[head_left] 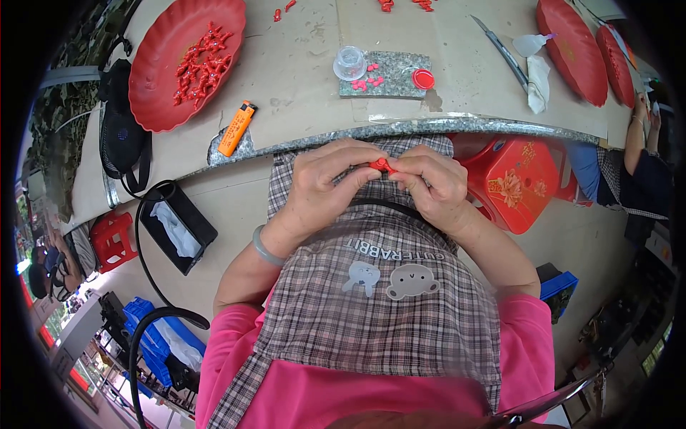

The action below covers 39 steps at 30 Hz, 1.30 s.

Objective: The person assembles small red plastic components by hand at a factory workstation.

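Observation:
Both hands meet over my lap, just below the table's stone edge (pixel 400 129). My left hand (pixel 325 182) and my right hand (pixel 429 182) pinch one small red plastic piece (pixel 381 164) between their fingertips. A pale green bangle (pixel 266 249) rings my left wrist. On the table ahead lies a grey stone slab (pixel 400 80) with several small red pieces (pixel 366 80), a clear plastic cup (pixel 349 63) and a red cap (pixel 423 79).
A red dish (pixel 161 71) with several red parts sits at the left, an orange lighter (pixel 236 128) beside it. A metal blade (pixel 500 50), a white cloth (pixel 538 82) and two red dishes (pixel 575 50) lie at the right. A red stool (pixel 511 182) stands beside my knee. Another person's arm (pixel 634 139) is far right.

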Motion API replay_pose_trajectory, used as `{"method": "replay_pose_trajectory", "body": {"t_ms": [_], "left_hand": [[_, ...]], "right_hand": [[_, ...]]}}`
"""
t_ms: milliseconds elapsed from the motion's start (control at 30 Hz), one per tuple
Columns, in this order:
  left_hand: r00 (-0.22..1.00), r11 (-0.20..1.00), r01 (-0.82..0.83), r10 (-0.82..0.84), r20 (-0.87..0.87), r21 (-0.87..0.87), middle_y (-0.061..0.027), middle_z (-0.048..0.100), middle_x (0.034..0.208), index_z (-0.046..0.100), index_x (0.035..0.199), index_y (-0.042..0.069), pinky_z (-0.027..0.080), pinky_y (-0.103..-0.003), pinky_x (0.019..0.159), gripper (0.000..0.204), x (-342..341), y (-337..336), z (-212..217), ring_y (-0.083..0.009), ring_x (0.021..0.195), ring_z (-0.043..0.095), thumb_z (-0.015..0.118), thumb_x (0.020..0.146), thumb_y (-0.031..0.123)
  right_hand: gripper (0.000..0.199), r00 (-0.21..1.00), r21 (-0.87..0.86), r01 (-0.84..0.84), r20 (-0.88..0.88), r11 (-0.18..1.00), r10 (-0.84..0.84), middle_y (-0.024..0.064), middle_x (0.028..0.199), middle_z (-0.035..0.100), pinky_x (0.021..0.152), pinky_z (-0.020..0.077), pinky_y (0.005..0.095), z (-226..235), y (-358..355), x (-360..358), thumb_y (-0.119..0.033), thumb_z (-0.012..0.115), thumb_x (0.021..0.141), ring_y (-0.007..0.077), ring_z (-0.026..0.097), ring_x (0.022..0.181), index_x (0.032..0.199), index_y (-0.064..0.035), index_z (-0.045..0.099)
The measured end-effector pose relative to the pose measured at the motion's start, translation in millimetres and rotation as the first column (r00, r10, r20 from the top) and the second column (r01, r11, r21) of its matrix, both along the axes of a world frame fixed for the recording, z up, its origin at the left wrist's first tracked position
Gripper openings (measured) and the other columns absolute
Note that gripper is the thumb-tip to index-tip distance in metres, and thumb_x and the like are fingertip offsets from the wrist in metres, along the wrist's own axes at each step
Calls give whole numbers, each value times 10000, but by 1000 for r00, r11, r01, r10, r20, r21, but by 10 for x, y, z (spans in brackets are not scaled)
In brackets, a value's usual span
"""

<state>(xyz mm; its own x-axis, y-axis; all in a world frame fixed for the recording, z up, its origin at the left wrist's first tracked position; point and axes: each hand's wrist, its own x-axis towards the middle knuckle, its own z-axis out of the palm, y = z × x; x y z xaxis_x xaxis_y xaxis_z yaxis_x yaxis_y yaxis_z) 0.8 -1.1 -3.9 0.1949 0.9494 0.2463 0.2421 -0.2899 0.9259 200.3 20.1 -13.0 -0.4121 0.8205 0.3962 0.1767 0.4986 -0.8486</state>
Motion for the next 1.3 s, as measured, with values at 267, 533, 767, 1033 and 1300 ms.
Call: {"method": "replay_pose_trajectory", "body": {"t_ms": [267,533,767,1033,1300], "left_hand": [[1000,1000,-2,2,11,-24,-135,719,930,710,986,-3,563,-302,710,186,-1,2,10,-235,807,709,722,801,-5],[1000,999,-8,8,0,-34,-134,720,935,709,990,-1,562,-301,719,193,-5,-5,-6,-238,819,712,725,798,-4],[1000,999,-13,14,5,-50,-130,721,938,709,989,0,562,-302,728,191,3,-3,-4,-234,826,712,727,799,-3],[1000,999,-21,21,8,-46,-125,722,939,710,987,2,560,-298,732,187,5,5,-14,-226,830,712,725,801,-4],[1000,998,-16,17,14,-64,-128,722,932,709,982,-4,558,-294,724,183,7,11,-11,-230,822,712,725,800,-6]], "right_hand": [[158,1000,8,-2,18,1000,2,134,761,666,562,523,310,-3,10,6,-3,750,768,236,668,650,910,26,686],[164,1000,13,-1,15,1000,1,131,766,668,561,523,307,-13,11,2,-2,751,767,233,669,651,913,24,684],[160,1000,23,11,9,1000,-12,128,759,662,552,517,307,-24,10,-8,-6,752,770,232,662,640,910,20,680],[169,1000,79,28,5,996,-29,124,746,657,546,512,310,-41,17,-29,-3,756,762,238,656,630,909,15,675],[159,1000,127,18,2,992,-19,115,767,679,509,490,267,-89,37,-21,3,753,786,179,642,589,928,5,680]]}}
